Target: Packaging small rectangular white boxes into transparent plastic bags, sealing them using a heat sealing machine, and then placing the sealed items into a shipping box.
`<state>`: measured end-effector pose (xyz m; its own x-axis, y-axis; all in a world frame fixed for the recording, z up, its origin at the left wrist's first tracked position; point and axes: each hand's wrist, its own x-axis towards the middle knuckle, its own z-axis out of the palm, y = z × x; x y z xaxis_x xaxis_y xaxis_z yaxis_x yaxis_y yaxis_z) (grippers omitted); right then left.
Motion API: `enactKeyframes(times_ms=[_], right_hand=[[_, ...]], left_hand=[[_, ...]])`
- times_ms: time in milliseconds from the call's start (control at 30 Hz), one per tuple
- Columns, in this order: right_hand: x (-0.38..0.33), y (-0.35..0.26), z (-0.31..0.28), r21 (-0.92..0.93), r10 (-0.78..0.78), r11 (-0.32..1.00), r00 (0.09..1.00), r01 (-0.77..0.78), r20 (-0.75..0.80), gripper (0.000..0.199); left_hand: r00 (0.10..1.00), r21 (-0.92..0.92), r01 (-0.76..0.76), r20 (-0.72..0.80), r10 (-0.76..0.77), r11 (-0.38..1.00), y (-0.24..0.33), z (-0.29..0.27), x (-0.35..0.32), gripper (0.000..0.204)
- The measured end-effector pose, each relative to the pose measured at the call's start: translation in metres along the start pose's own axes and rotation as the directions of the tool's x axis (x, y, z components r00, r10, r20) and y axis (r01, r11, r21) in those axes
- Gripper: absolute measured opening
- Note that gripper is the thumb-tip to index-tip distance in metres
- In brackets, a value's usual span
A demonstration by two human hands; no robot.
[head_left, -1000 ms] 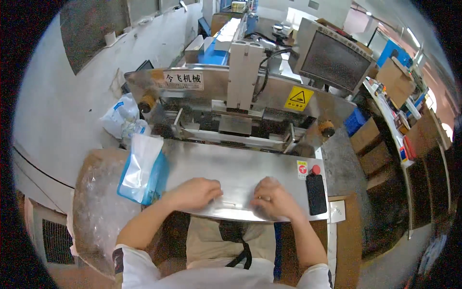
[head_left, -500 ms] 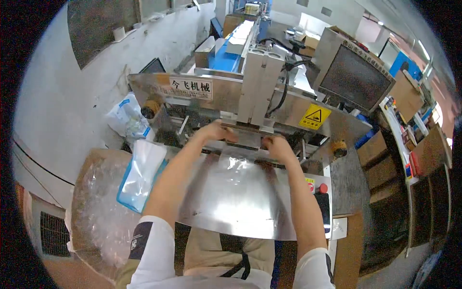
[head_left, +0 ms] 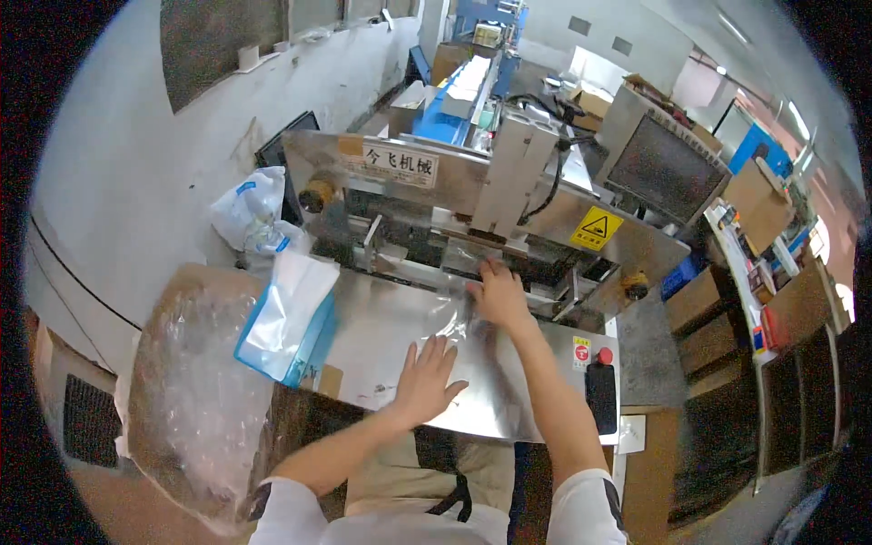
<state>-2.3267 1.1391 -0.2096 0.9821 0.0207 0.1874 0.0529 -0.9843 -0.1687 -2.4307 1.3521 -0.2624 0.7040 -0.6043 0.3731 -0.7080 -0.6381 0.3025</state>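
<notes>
Clear plastic film (head_left: 451,318) is what we're on: wrinkled, lying on the metal worktable (head_left: 363,313), far end up at the machine's opening. Its near edge is lost in glare, so we can't call the outline.

Right hand (head_left: 500,295) is at that far end, fingers reaching forward over the film; can't tell if they pinch it or just press. Left hand (head_left: 425,383) has fingers spread, palm down, nearer our edge, gripping nothing; can't confirm contact with the table.

Step in hand, our read: positioning the film at the opening. Next move calls for keeping it flat and square, and fingertips clear of the mechanism under the pale column (head_left: 515,168).

Around that: steel front panel (head_left: 463,180) with a yellow warning sign (head_left: 597,228) on our right. Red button (head_left: 604,356) and black flat device (head_left: 600,397) at the table's right end. At the left end, white-and-clear sleeves (head_left: 289,304) on a blue holder (head_left: 320,338); past it, a carton of clear plastic (head_left: 204,381).
</notes>
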Motion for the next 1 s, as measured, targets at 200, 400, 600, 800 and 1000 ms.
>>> enactKeyframes(times_ms=[200, 400, 600, 800, 1000], right_hand=[[-0.002, 0.011, 0.020, -0.085, -0.036, 0.996, 0.981, 0.020, -0.192, 0.061], [-0.013, -0.010, 0.005, -0.031, 0.018, 0.999, 0.996, -0.021, -0.085, 0.067], [-0.008, -0.017, -0.009, -0.131, 0.029, 0.991, 0.999, -0.033, -0.031, 0.072], [0.011, 0.002, -0.011, -0.192, 0.067, 0.979, 0.998, -0.065, 0.004, 0.076], [0.014, -0.006, -0.011, -0.170, -0.016, 0.985, 0.992, -0.005, -0.122, 0.066]], left_hand=[[0.999, -0.048, 0.004, -0.052, -0.006, 0.999, 0.006, 0.001, -0.008, 0.060], [0.995, -0.012, -0.004, -0.095, 0.003, 1.000, 0.008, -0.003, -0.018, 0.058], [0.999, 0.004, 0.028, -0.045, -0.028, 1.000, 0.004, 0.010, -0.023, 0.060], [0.996, -0.038, 0.082, -0.040, -0.084, 0.996, 0.008, 0.003, -0.008, 0.065], [0.940, -0.209, 0.209, -0.225, -0.255, 0.955, 0.002, -0.008, -0.012, 0.076]])
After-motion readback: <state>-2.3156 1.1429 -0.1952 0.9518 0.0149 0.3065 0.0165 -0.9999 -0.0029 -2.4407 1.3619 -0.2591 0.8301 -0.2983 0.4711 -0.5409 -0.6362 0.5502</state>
